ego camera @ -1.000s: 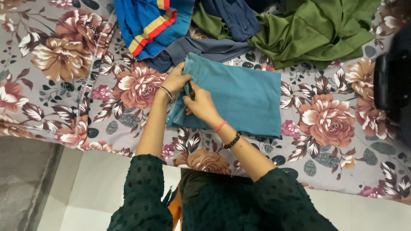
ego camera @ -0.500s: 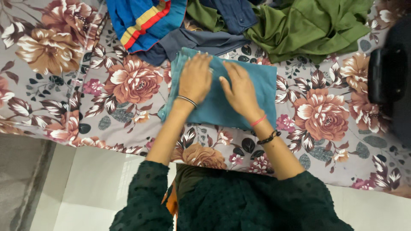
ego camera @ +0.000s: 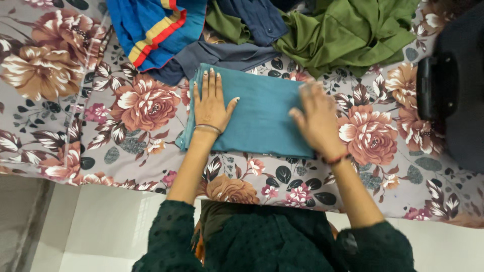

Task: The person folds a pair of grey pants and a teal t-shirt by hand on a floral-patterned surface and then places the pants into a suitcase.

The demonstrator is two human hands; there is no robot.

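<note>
Fingers spread, our left hand (ego camera: 210, 100) and right hand (ego camera: 318, 121) press flat on the folded teal cloth (ego camera: 262, 113) atop the floral sheet (ego camera: 75, 100).

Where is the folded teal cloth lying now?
In the head view, the folded teal cloth lies mid-frame on the floral bedsheet, just below the clothes pile, with the left hand and right hand flat on it.
</note>
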